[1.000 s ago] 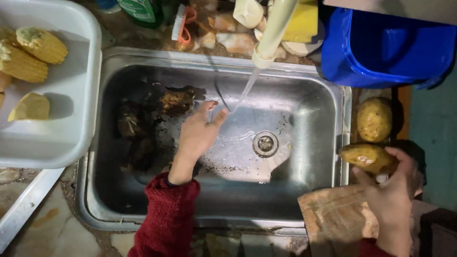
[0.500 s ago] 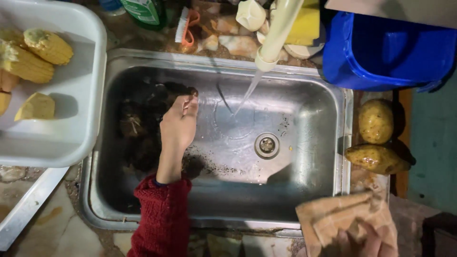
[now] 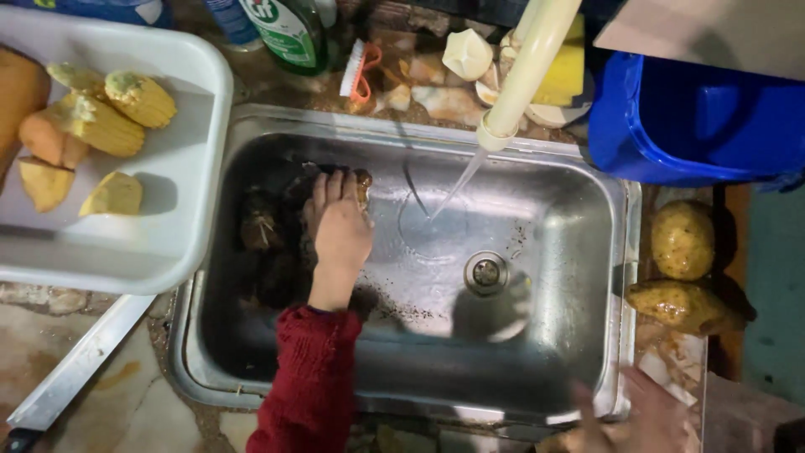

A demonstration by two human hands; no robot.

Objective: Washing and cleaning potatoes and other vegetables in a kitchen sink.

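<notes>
My left hand (image 3: pixel 340 228), in a red sleeve, reaches into the steel sink (image 3: pixel 545 361). Its fingers are curled over a muddy tuber (image 3: pixel 360 180) at the back left of the basin. More dark, dirty tubers (image 3: pixel 264 231) lie beside it on the left. A thin stream of water (image 3: pixel 457 186) falls from the cream tap (image 3: pixel 524 80) just right of the hand. My right hand (image 3: pixel 633 419) is a blur at the sink's front right corner; whether it holds anything is unclear.
Two washed yellow-brown tubers (image 3: pixel 683 239) (image 3: pixel 675 304) lie on the ledge right of the sink. A white tray (image 3: pixel 168 243) with yellow cut pieces (image 3: pixel 109 122) stands at the left. A blue bucket (image 3: pixel 696 117), green bottle (image 3: pixel 289 33) and brush (image 3: pixel 359 71) stand behind.
My left hand moved from under the water stream to the dirty tubers at the left. My right hand set a washed tuber on the right ledge and dropped to the bottom edge.
</notes>
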